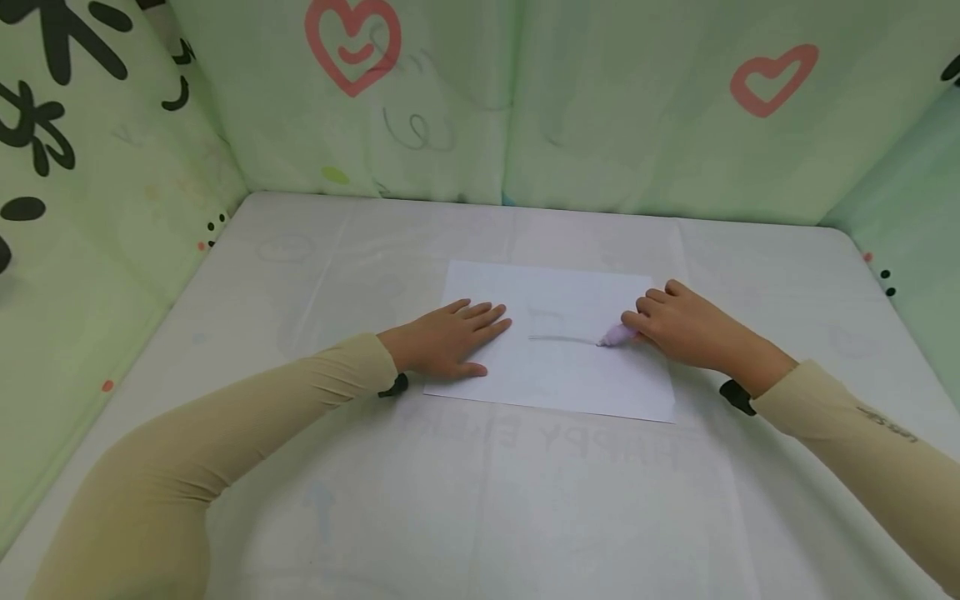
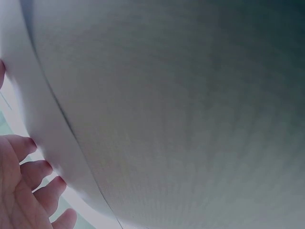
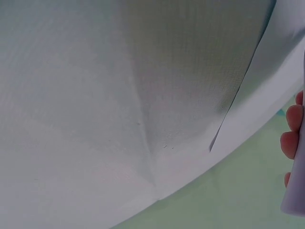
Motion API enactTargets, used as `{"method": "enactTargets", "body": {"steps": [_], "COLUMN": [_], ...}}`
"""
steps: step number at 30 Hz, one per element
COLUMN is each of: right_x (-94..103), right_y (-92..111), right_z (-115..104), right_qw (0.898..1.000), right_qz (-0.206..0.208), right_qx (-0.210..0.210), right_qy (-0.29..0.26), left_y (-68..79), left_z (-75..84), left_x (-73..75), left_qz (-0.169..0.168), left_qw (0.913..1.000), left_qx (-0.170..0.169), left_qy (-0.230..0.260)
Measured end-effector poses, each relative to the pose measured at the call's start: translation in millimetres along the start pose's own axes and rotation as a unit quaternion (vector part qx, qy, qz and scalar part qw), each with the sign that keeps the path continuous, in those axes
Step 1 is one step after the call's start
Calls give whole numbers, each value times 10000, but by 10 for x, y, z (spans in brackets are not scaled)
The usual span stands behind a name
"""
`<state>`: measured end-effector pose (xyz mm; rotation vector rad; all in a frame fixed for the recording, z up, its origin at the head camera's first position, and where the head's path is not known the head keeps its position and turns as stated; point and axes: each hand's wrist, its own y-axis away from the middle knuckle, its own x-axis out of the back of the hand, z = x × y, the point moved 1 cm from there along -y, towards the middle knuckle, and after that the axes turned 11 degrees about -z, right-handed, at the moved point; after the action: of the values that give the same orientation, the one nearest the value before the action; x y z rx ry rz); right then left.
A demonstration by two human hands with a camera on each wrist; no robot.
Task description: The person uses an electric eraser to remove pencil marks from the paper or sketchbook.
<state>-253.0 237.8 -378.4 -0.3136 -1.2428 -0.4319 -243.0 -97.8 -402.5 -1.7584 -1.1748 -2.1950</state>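
Gripping a lavender pen point(image 1: 619, 335), right hand point(image 1: 678, 321) at 3 o'clock on the white paper sheet point(image 1: 555, 383), fingers curled round the barrel. Pen slants, narrow end toward 8 o'clock, at the right end of a thin grey line point(image 1: 562, 338) that runs toward 9 o'clock. Can't tell in the head view whether the tip touches the paper; rear of the pen hidden by the hand. Faint patch above the line, too pale to read.

Left hand point(image 1: 442, 340) palm down at 9 o'clock on the sheet, fingers spread, thumb apart toward 4 o'clock; covers part of the sheet's left edge. Sheet lies flat on the white-covered bench point(image 1: 360, 517); pale lettering point(image 1: 585, 442) at 6 o'clock below it, washed out, only partly legible. Beige sleeves point(image 1: 300, 392) on both arms, cut off by the frame. Dark things point(image 1: 737, 397) under both wrists, mostly hidden.

Green curtain point(image 1: 600, 150) behind; red smiling heart point(image 1: 352, 82) at 11 o'clock cropped at top, plain one at 2.

Left wrist view: fingers at 8 o'clock, rest of hand cropped. Right wrist view: fingertips and pen barrel at 3 to 4 o'clock, cropped at the edge, writing tip out of frame.
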Motion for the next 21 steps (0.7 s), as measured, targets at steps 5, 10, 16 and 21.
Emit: {"method": "enactTargets", "body": {"steps": [5, 10, 16, 21], "right_x": [0, -20, -18, 1], "right_y": [-5, -55, -53, 11], "right_z": [12, 36, 34, 20], "right_qw": [9999, 9996, 9999, 10000], "right_qz": [109, 231, 160, 43], "right_qx": [67, 121, 62, 64], "right_qy": [-16, -48, 4, 16], "left_y": [-8, -9, 1, 9], "left_z": [3, 6, 10, 9], "left_x": [1, 8, 18, 27], "left_qz": [-31, -23, -22, -54], "left_qw": [10000, 10000, 10000, 10000], "left_qx": [11, -11, -5, 9], "left_qy": [13, -16, -14, -51]}}
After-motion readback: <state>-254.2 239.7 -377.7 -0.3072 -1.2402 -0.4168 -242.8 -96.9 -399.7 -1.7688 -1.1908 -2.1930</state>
